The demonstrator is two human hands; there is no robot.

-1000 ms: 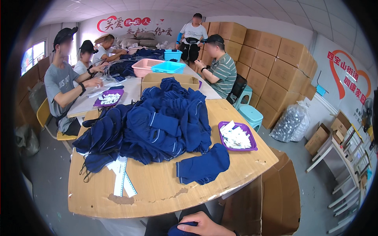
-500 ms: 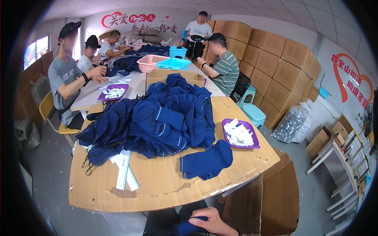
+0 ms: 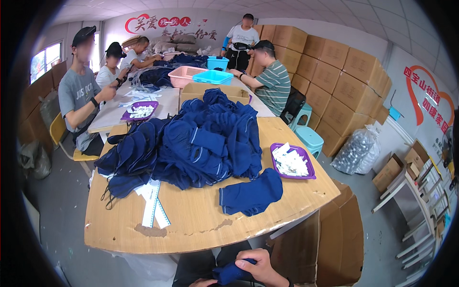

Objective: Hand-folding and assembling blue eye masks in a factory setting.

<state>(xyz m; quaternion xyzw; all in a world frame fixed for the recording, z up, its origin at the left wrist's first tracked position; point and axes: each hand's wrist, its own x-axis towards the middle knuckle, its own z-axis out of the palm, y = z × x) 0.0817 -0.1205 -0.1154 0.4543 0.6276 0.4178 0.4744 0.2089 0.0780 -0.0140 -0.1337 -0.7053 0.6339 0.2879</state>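
Low at the front edge, over my lap, my right hand (image 3: pixel 257 266) is closed around a bunched navy sock (image 3: pixel 232 273). The tip of my left hand (image 3: pixel 203 283) shows at the lower rim beside the sock; most of its fingers are cut off by the picture's edge. On the wooden table (image 3: pixel 191 237) ahead lies a folded pair of navy socks (image 3: pixel 252 192). Behind it rises a big heap of navy socks (image 3: pixel 210 141). A fanned stack of navy eye masks with thin cords (image 3: pixel 129 152) leans against the heap's left side.
A purple tray of white slips (image 3: pixel 292 162) stands at the table's right; white-and-blue paper strips (image 3: pixel 152 205) lie front left. An open carton (image 3: pixel 337 234) sits right of my legs. Several people work around the farther table (image 3: pixel 107 123). Stacked cartons (image 3: pixel 330 71) line the right wall.
My left hand has come into view at the lower edge, beside the sock. My right hand has shifted slightly right, still gripping it. A person at the left has raised their hands from the table.
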